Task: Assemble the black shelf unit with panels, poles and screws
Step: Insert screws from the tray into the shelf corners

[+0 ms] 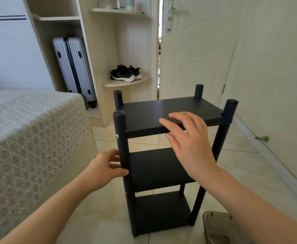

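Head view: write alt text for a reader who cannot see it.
A black three-panel shelf unit stands upright on a tiled floor beside a bed. The person's left hand holds its near left pole, while the right hand reaches, fingers spread, over the front edge of the top panel.

Bare left arm reaching forward from the lower left, left hand (109,166) curling thumb and fingers round a black round pole (120,125), bare right arm stretching in from the lower right, right hand (188,143) hovering palm down, fingers straight and spreading apart
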The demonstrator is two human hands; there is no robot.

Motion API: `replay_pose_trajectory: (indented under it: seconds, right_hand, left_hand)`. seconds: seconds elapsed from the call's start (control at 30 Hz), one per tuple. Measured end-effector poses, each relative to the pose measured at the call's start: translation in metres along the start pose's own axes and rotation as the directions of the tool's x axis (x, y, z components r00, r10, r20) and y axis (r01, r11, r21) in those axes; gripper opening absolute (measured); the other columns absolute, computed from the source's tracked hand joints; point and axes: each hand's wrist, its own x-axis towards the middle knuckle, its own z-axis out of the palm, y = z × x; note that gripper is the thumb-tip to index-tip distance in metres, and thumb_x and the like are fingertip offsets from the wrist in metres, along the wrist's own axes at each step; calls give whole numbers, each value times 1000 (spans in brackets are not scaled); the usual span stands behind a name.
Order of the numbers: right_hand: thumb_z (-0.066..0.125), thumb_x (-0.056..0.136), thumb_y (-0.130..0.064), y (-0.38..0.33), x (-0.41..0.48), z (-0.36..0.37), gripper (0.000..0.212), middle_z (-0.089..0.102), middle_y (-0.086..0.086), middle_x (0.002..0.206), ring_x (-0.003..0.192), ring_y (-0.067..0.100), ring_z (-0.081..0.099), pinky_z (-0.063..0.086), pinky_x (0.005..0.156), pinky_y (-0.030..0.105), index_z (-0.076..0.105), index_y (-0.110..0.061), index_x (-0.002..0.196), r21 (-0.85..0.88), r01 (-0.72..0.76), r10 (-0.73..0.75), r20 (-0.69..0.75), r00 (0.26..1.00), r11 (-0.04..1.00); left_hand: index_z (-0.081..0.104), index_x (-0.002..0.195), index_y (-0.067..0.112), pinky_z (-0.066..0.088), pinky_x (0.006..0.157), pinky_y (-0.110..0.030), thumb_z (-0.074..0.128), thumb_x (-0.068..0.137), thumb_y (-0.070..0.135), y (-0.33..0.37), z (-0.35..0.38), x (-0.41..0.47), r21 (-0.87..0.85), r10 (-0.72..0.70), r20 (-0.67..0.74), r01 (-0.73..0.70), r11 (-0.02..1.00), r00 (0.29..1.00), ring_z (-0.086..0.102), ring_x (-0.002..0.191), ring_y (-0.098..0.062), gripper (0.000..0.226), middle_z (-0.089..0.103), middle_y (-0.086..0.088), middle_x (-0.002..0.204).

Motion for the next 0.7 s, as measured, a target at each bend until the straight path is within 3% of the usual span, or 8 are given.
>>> replay_pose_trajectory:
  seconds: [0.07,0.13,0.2,0.33,0.43,0.6,0.7]
  right_hand:
    - [75,84,-12,-2,0,3,39,65,10,121,118,32,58,40,103,60,69,-15,123,-40,21,-20,5,1000,999]
    - [76,84,-12,-2,1,5,39,67,9,119,116,31,60,39,105,60,69,-16,122,-63,21,-21,-1,1000,998]
    - [76,84,-11,-2,2,6,38,68,8,117,112,30,62,41,104,59,70,-15,121,-79,10,-12,-19,1000,997]
    - [79,81,-10,-3,2,8,39,69,9,116,110,31,63,44,100,60,71,-15,120,-109,8,-13,-45,999,994]
    - [76,84,-12,2,3,6,35,69,8,116,111,31,63,44,101,60,71,-14,119,-101,-9,4,-49,999,995]
    - [71,88,-10,18,9,0,33,68,9,120,115,32,61,49,96,54,69,-9,121,-30,-74,72,-70,995,997]
    - [67,91,-9,27,13,-2,38,63,9,129,126,28,54,47,104,44,63,-9,129,64,-130,133,-60,989,990]
  left_hand:
    - [53,119,35,52,85,-19,74,88,12,0,5,3,23,23,29,-23,999,999,65,105,-7,44,64,16,112]
    - [52,122,32,47,76,-9,72,90,10,0,8,5,23,30,57,-32,999,998,63,101,-1,44,65,16,112]
    - [53,122,29,46,74,-7,70,91,8,0,10,6,29,24,66,-25,999,998,61,96,4,41,66,14,110]
    - [60,111,25,55,90,-24,70,90,5,1,10,6,15,19,27,-20,1000,999,67,96,-5,31,71,6,104]
    - [55,120,25,55,91,-27,70,90,5,5,13,3,-3,33,48,-32,999,998,68,99,-9,39,71,4,107]
    - [44,123,44,51,81,-11,72,90,12,18,25,-4,-27,170,36,-169,985,985,69,102,-7,54,73,7,105]
    - [43,119,52,53,77,-8,70,92,18,29,30,-8,-50,243,2,-243,969,970,68,98,2,51,70,14,104]
